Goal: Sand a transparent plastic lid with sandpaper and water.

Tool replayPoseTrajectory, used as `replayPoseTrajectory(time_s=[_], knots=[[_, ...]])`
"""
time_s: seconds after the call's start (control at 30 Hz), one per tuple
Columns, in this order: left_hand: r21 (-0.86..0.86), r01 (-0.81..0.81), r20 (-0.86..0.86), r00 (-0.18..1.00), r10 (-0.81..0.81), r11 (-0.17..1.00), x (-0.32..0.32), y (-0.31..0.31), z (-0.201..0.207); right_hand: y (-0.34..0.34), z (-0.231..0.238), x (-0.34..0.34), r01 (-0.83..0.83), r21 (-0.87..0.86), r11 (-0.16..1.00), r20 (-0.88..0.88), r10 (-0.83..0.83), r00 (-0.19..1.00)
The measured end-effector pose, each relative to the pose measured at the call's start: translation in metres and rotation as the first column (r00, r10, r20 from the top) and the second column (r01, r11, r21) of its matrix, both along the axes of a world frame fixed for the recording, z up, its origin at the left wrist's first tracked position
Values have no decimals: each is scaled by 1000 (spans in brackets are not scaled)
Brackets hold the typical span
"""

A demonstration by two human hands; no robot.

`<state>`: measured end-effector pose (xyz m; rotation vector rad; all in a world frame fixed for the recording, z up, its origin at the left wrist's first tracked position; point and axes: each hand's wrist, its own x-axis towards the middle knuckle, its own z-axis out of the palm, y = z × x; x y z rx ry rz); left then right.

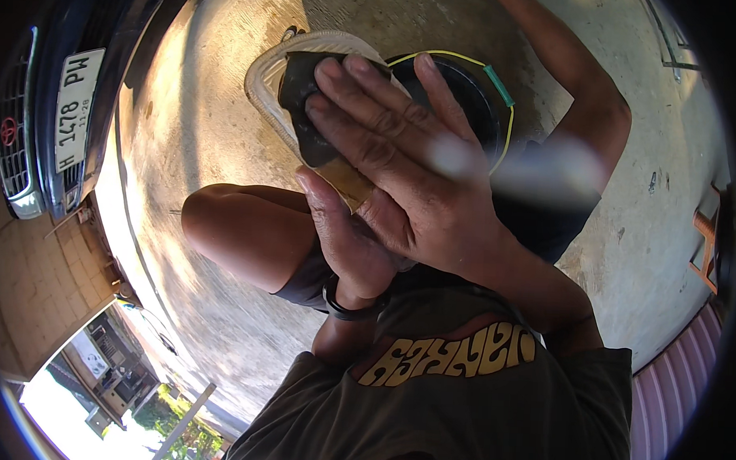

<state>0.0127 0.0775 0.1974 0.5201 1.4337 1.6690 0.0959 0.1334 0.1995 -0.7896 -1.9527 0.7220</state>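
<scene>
An off-white shoe sole (263, 92) with a ribbed, rounded rim is held up in front of me. Against it lies a dark flexible sheet (302, 138), perhaps sandpaper. My right hand (430, 179) covers much of both, its long fingers pressing the sheet onto the sole. Below and partly behind it, my left hand (347, 249) supports the sole, thumb pointing up; its other fingers are hidden. A black band (353, 312) circles the left wrist. Just behind my right hand stands a black bucket (462, 79) with a yellow handle and green grip.
My bent legs frame the work, the left knee (210, 212) at left and the right knee (619, 109) at right. Concrete floor (218, 338) spreads around me. A dark car (85, 98) is parked at far left. A brown chair (706, 242) stands at the right edge.
</scene>
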Motion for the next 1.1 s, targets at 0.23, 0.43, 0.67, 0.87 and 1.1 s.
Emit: replayPoseTrajectory(time_s=[0.23, 0.43, 0.67, 0.87, 1.1], knots=[[443, 130, 394, 860, -323, 887, -23, 14, 5, -12, -18, 5, -60, -4, 998, -50, 59, 997], [339, 156, 218, 946, -238, 928, -20, 6, 14, -12, -8, -15, 5, 39, 999, -124, 0, 992], [556, 409, 77, 842, -534, 724, -73, 0, -12, -42, -25, -16, -144, -71, 987, -54, 140, 989], [-55, 10, 135, 991, -3, 998, -28, -10, 3, -27, -17, -16, -39, 11, 999, -40, 40, 998], [30, 48, 212, 976, -54, 998, -6, -11, 1, -16, -18, -10, -28, 9, 1000, 6, 28, 1000]])
